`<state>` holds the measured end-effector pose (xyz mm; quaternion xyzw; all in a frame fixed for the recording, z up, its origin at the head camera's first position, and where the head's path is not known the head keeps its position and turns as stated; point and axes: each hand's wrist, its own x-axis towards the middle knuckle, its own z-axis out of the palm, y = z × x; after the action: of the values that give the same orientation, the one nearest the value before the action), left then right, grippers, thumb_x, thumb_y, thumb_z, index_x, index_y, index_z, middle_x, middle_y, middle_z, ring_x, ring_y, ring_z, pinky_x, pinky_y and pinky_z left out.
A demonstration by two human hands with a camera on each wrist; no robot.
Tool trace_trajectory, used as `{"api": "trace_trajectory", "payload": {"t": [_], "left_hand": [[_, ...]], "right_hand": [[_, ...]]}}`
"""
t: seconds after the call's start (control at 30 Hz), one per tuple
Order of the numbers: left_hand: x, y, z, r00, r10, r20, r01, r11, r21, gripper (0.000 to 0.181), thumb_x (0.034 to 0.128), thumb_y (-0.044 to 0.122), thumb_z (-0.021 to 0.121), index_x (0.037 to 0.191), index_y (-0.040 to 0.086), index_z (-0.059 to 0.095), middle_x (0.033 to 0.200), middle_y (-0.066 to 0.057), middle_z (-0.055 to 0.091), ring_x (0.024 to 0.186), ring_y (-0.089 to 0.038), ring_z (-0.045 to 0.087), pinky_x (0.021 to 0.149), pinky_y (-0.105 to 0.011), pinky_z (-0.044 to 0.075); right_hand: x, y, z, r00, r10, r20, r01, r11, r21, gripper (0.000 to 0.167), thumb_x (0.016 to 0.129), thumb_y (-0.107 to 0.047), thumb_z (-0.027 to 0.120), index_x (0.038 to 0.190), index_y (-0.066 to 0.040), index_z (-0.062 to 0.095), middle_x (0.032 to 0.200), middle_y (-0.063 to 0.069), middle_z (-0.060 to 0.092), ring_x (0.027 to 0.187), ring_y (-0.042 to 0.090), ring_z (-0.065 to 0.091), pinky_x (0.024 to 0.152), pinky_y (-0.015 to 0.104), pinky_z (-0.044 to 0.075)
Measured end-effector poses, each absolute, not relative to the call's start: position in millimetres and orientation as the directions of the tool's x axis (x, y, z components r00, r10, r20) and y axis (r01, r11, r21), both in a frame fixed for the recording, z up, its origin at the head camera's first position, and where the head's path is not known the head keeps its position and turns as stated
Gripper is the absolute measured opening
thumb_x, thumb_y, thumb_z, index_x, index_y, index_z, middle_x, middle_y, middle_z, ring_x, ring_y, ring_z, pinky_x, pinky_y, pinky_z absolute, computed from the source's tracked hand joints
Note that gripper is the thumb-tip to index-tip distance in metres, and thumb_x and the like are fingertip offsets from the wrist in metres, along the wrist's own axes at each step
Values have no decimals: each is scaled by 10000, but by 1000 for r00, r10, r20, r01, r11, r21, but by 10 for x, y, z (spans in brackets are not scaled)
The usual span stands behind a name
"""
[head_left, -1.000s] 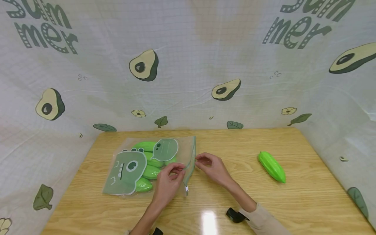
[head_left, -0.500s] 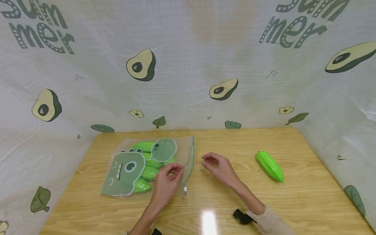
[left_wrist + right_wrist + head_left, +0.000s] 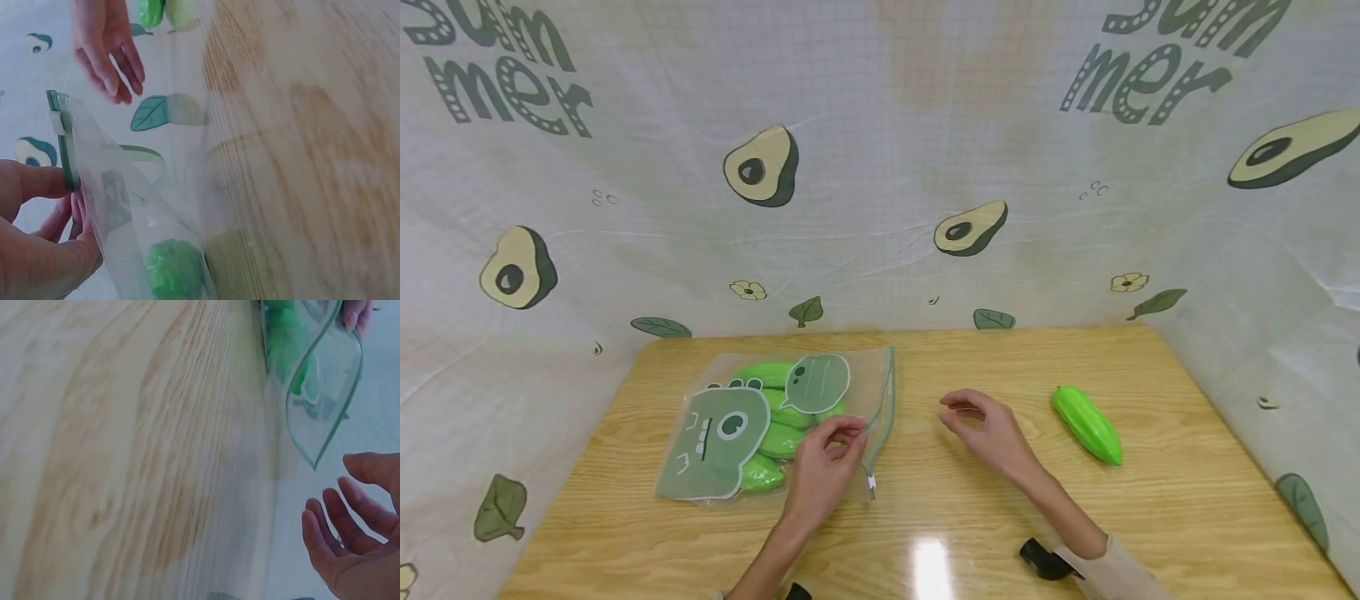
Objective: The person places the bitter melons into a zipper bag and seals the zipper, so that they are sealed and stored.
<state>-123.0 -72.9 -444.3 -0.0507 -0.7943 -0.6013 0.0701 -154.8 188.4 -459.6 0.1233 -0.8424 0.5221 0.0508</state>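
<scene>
A clear zip bag (image 3: 868, 375) with a green dinosaur print lies on the left of the table, several green bitter-melon-like vegetables (image 3: 762, 473) inside it. My left hand (image 3: 826, 462) pinches the upper edge of its mouth between thumb and fingers; the left wrist view shows the thumb on the green zip strip (image 3: 67, 156). The bag's mouth gapes in the right wrist view. My right hand (image 3: 988, 433) hovers to the right of the bag, fingers loosely bent, holding nothing. One more green vegetable (image 3: 1087, 425) lies on the table to the right of that hand.
The wooden table (image 3: 970, 533) ends at the back and sides against a hanging cloth (image 3: 865, 167) printed with avocados and leaves. A white zip slider (image 3: 871, 482) sits at the near end of the bag's mouth.
My right hand has let go of the bag's edge and moved right, away from it. The left hand keeps its pinch on the bag. The loose vegetable has stayed in place.
</scene>
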Motion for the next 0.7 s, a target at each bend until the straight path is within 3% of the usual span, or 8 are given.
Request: {"api": "trace_trajectory", "payload": {"t": [0.23, 0.7], "left_hand": [[-1234, -741, -4458, -987, 3, 160, 155, 264, 952, 140, 906, -32, 736, 1022, 46, 746, 931, -56, 702, 854, -162, 659, 762, -236, 591], [-1240, -747, -4481, -989, 0, 150, 144, 271, 952, 127, 910, -16, 740, 1019, 49, 748, 927, -59, 702, 855, -166, 659, 759, -229, 584]], "right_hand": [[-1506, 2060, -4569, -967, -135, 217, -256, 471, -844, 292, 964, -156, 739, 1205, 0, 690, 1190, 147, 706, 1113, 306, 672, 975, 443, 556], [-1489, 2294, -4527, -964, -102, 246, -261, 545, -797, 293, 965, -139, 736, 1207, 18, 686, 1211, 146, 692, 1156, 351, 650, 1020, 494, 520]]}}
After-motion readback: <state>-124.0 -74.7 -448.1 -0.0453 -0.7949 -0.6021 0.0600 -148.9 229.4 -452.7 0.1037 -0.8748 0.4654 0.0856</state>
